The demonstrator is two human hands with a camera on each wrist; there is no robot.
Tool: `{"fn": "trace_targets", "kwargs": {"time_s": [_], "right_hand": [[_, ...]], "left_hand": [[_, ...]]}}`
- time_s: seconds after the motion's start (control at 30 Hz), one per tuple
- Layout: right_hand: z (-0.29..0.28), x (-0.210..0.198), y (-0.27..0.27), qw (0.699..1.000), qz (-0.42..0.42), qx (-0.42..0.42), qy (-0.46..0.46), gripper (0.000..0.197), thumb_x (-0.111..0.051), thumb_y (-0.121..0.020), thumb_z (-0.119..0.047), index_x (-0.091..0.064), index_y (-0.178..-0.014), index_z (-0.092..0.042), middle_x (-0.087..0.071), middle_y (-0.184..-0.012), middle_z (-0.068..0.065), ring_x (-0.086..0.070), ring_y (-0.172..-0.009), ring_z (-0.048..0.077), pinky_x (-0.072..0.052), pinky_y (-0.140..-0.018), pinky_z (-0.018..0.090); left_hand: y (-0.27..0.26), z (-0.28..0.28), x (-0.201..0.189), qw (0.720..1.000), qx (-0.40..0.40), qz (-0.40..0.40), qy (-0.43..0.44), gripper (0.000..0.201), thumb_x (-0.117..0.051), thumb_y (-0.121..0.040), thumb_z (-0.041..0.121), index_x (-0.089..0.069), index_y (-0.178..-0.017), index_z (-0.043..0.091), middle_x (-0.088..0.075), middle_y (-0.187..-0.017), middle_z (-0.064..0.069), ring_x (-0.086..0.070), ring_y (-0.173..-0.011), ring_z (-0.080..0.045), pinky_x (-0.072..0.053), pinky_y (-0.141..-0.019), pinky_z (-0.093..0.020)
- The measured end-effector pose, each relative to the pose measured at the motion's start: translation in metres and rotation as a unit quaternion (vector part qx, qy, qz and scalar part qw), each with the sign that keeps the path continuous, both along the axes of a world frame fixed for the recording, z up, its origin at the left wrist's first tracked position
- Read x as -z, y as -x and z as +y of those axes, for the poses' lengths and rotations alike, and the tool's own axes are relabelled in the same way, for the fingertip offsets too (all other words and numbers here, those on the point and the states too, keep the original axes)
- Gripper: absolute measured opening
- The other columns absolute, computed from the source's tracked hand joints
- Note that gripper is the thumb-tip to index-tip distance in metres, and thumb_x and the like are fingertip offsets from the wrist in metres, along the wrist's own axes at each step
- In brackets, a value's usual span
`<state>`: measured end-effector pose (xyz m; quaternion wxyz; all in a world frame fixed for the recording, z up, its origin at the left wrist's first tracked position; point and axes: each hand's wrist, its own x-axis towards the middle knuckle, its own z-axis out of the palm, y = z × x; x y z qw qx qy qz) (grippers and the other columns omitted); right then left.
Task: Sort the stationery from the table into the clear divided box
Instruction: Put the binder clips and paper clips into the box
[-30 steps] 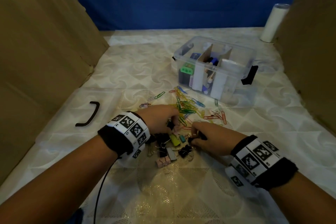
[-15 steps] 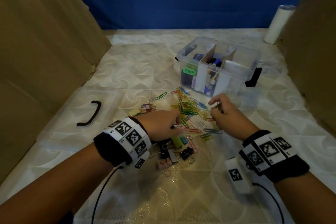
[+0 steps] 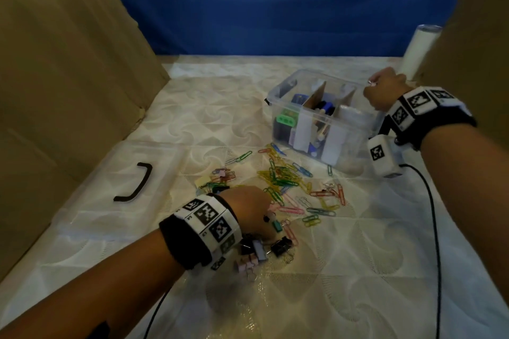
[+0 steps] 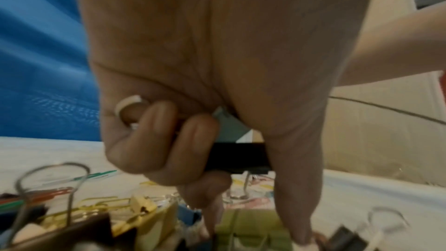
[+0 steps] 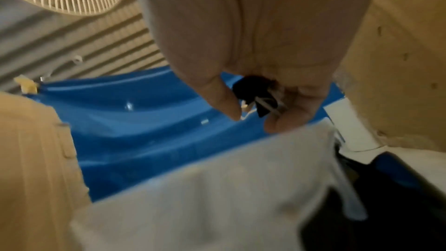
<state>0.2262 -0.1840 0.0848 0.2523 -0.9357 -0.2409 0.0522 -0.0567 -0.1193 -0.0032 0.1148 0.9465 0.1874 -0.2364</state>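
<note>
Change: since half a second ago the right hand (image 3: 384, 91) has risen from the paper clips and gone to the far right end of the clear divided box (image 3: 323, 121); the left hand (image 3: 248, 208) has stayed low by the pile.
Right grip: closed on a small black binder clip (image 5: 254, 93), pinched between thumb and curled fingers (image 5: 289, 114), its wire handles showing; the hand hangs above the box's right-hand compartment.
Left grip: fingers (image 4: 156, 140) curled round a black binder clip (image 4: 239, 156), the thumb pressing down beside it; the hand sits low over the heap of binder clips (image 3: 264, 249).
Box: on the counter (image 3: 344, 270) beyond the pile, split by cardboard dividers (image 3: 314, 98) into three compartments; a green piece (image 3: 287, 118) in the left one, blue and dark items in the middle one, contents too small to name.
Paper clips: coloured ones (image 3: 286, 181) scattered between the left hand and the box, none touching it that I can tell.
Binder clips: black, pink and lilac ones lie just beside the left wrist.
Counter, other: a black handle (image 3: 137, 183) lies well to the left; a white roll (image 3: 418, 49) stands behind the right hand; cardboard walls (image 3: 68, 77) either side, blue cloth (image 3: 275, 3) at the back.
</note>
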Motion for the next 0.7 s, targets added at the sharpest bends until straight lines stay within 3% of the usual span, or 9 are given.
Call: {"fn": "trace_targets", "kwargs": {"time_s": [0.07, 0.17, 0.33, 0.43, 0.5, 0.57, 0.7], "right_hand": [[0.007, 0.003, -0.009, 0.999, 0.001, -0.027, 0.035, 0.043, -0.051, -0.092, -0.021, -0.043, -0.133, -0.01, -0.044, -0.137, 0.023, -0.052, -0.117, 0.039, -0.044, -0.098, 0.041], [0.01, -0.001, -0.014, 0.994, 0.016, -0.071, 0.078, 0.051, -0.057, -0.09, -0.023, -0.043, -0.138, -0.011, -0.05, -0.135, 0.019, -0.052, -0.12, 0.037, -0.043, -0.095, 0.037], [-0.004, 0.003, -0.019, 0.995, -0.033, -0.085, 0.029, 0.039, -0.042, -0.094, -0.009, -0.052, -0.132, -0.007, -0.045, -0.141, 0.019, -0.046, -0.127, 0.035, -0.038, -0.103, 0.036], [-0.022, 0.028, -0.02, 0.996, -0.065, -0.048, 0.023, 0.04, -0.043, -0.094, -0.011, -0.049, -0.131, 0.004, -0.041, -0.14, 0.027, -0.045, -0.125, 0.04, -0.037, -0.105, 0.04], [-0.031, 0.047, -0.014, 0.997, -0.051, -0.05, 0.033, 0.037, -0.043, -0.095, -0.011, -0.048, -0.123, 0.011, -0.043, -0.135, 0.032, -0.046, -0.122, 0.043, -0.04, -0.103, 0.044], [-0.035, 0.064, -0.009, 0.997, -0.046, -0.054, 0.001, 0.039, -0.038, -0.097, -0.015, -0.044, -0.125, 0.012, -0.044, -0.132, 0.034, -0.047, -0.12, 0.044, -0.04, -0.1, 0.046], [-0.038, 0.076, -0.012, 0.997, -0.031, -0.058, -0.04, 0.057, -0.029, -0.1, -0.029, -0.025, -0.145, 0.006, -0.026, -0.153, 0.023, -0.034, -0.138, 0.035, -0.029, -0.115, 0.043]], "left_hand": [[0.001, 0.006, -0.002, 1.0, -0.008, -0.015, 0.016, 0.049, -0.059, -0.086, 0.047, -0.06, -0.104, 0.001, -0.058, -0.091, -0.011, -0.05, -0.078, -0.022, -0.039, -0.067, -0.034], [0.003, 0.018, -0.01, 0.998, -0.014, -0.048, 0.036, 0.045, -0.052, -0.091, 0.047, -0.06, -0.105, 0.005, -0.065, -0.104, -0.014, -0.053, -0.082, -0.022, -0.045, -0.073, -0.035], [0.001, 0.031, -0.028, 0.993, -0.028, -0.111, 0.032, 0.039, -0.054, -0.091, 0.047, -0.054, -0.113, 0.014, -0.058, -0.103, -0.002, -0.048, -0.084, -0.017, -0.038, -0.073, -0.028], [-0.012, 0.028, -0.047, 0.991, -0.023, -0.134, 0.01, 0.041, -0.054, -0.091, 0.045, -0.053, -0.117, 0.013, -0.059, -0.109, -0.004, -0.054, -0.091, -0.021, -0.045, -0.077, -0.033], [-0.03, 0.024, -0.064, 0.987, -0.004, -0.161, -0.021, 0.041, -0.055, -0.091, 0.044, -0.054, -0.116, 0.011, -0.06, -0.111, -0.007, -0.057, -0.096, -0.024, -0.047, -0.078, -0.034], [-0.06, 0.019, -0.085, 0.98, 0.016, -0.189, -0.054, 0.035, -0.055, -0.092, 0.038, -0.057, -0.111, 0.009, -0.063, -0.107, -0.009, -0.059, -0.093, -0.024, -0.042, -0.071, -0.03], [-0.143, 0.012, -0.123, 0.972, 0.028, -0.207, -0.104, 0.036, -0.053, -0.092, 0.034, -0.06, -0.111, 0.005, -0.063, -0.106, -0.011, -0.058, -0.093, -0.027, -0.036, -0.07, -0.028]]}}
